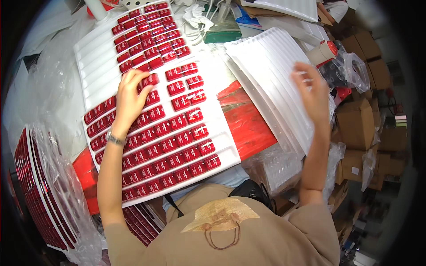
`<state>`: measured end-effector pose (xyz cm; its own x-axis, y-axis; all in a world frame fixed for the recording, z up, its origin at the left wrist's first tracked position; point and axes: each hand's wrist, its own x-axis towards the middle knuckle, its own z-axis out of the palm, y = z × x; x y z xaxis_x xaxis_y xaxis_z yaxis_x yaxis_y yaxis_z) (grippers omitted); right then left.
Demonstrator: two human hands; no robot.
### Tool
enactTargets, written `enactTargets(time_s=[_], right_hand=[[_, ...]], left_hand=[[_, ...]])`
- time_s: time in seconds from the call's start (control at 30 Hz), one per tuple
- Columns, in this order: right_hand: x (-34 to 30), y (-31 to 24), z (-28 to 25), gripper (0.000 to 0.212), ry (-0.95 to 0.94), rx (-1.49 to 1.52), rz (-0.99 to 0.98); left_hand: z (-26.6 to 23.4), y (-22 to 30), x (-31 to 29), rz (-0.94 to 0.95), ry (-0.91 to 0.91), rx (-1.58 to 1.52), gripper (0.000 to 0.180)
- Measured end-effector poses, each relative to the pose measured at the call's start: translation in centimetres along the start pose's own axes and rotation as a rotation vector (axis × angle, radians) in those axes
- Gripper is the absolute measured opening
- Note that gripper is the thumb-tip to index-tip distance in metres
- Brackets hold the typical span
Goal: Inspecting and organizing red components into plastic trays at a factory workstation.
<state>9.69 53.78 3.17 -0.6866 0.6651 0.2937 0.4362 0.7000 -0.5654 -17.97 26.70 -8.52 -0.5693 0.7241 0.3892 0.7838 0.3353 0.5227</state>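
Observation:
A white ridged tray (226,142) lies in front of me, with rows of small glossy red rectangular pieces (168,146) set in its grooves. My left hand (132,94), with a metal watch band at the wrist, reaches over the middle of these rows. Its thumb and fingers close around one red piece (151,80). To the right, my right hand (310,91) is raised above a stack of white ridged trays (270,66). Its fingers are apart and slightly blurred, and nothing shows between them.
Beyond the front tray, another white tray (91,55) carries more red pieces. Filled trays (33,186) stand under clear plastic at the left. Red sheeting (248,119) covers part of the table. Cardboard boxes (355,119) and plastic bags crowd the right; white cables (195,29) lie at the back.

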Motion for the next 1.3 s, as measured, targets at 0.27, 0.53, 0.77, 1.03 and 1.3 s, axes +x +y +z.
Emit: enactTargets(time_s=[0.27,0.53,0.77,1.03,1.3], right_hand=[[5.3,14.8,-0.7,0.028,-0.116,-0.703,-0.218],[1.8,-5.5,8.1,0.023,-0.572,0.675,0.004],[-2.3,-8.7,15.2,0.037,-0.716,0.972,-0.019],[-0.3,5.5,-1.0,0.041,0.267,-0.509,-0.021],[1.2,13.9,-4.1,0.044,-0.143,-0.479,-0.013]], left_hand=[[1.0,-0.2,0.4,0.115,0.028,0.103,0.032],[-0.6,0.4,-3.1,0.051,-0.084,0.054,0.030],[-1.3,5.7,-4.0,0.034,-0.029,-0.553,0.027],[0.3,2.2,-2.3,0.020,0.038,0.073,0.027],[0.6,2.1,-2.4,0.019,0.007,0.083,0.028]])
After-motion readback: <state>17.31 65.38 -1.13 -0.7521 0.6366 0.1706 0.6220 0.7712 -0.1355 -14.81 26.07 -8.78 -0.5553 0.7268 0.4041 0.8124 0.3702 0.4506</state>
